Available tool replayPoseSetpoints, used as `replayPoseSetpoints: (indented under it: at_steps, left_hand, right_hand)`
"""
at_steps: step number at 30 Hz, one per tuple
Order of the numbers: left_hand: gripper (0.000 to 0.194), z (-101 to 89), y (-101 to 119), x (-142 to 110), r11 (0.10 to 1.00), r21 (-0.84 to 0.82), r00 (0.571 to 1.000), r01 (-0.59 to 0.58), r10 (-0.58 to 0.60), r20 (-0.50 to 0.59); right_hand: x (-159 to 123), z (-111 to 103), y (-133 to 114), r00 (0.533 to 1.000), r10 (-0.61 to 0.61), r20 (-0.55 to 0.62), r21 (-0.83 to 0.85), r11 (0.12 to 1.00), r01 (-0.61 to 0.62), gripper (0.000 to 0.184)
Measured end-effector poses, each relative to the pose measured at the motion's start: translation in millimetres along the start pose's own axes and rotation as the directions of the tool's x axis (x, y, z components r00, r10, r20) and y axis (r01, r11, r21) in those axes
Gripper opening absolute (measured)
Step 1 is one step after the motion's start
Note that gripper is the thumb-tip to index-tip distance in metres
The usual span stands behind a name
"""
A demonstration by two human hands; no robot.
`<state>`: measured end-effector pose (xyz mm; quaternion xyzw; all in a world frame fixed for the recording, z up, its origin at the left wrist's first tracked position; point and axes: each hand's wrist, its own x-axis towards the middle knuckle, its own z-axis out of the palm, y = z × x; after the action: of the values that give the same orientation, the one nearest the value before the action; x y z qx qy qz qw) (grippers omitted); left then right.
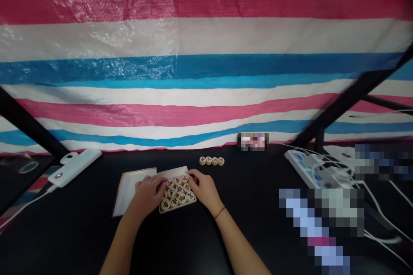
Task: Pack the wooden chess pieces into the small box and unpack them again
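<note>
A shallow white box (pixel 178 210) lies on the black table, filled with round wooden Chinese chess pieces (pixel 180 189) marked in red and black characters. My left hand (pixel 149 192) is closed at the box's left side, its thumb and fingertips over the edge beside the pieces and covering some of them. On the opposite side, my right hand (pixel 204 187) grips the upper right corner, fingers bent over the rim. The box lid (pixel 124 193), pale inside, lies open to the left, partly behind my left hand. Beyond the box, several loose pieces (pixel 212 161) form a short row.
A phone (pixel 253 142) leans at the back against the striped sheet (pixel 206 114). At left lies a white device (pixel 75 167) with a cable. A power strip (pixel 301 167) with tangled white cables lies at right, near blurred-out items. Black frame bars (pixel 342 99) slope at both sides.
</note>
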<state>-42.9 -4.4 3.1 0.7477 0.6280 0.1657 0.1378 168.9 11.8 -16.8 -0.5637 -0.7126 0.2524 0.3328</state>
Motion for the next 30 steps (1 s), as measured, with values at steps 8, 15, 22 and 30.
replayPoseSetpoints:
  at_steps: [8, 15, 22, 30]
  left_hand:
    - [0.030, 3.4, -16.6, 5.5, 0.991, -0.123, 0.998, -0.048, 0.043, -0.045]
    - [0.030, 7.6, 23.8, 1.5, 0.872, -0.451, 0.966, -0.192, 0.087, -0.242]
    - [0.035, 18.4, 41.9, -0.7, 0.643, -0.766, 0.967, -0.008, -0.189, -0.169]
    - [0.049, 21.2, 32.8, 5.4, 0.340, -0.934, 0.889, 0.105, -0.453, -0.065]
  right_hand:
    - [0.2, -1.0, 1.6, 0.998, 0.011, -0.055, 0.119, 0.993, -0.005, 0.027]
    - [-8.6, -4.3, -25.8, 0.938, -0.334, -0.096, 0.006, 0.942, 0.336, 0.030]
    - [-9.8, -2.2, -27.7, 0.903, -0.398, -0.161, -0.004, 0.915, 0.403, 0.024]
    - [3.2, -24.8, 12.6, 0.939, -0.153, -0.309, -0.160, 0.981, 0.107, 0.022]
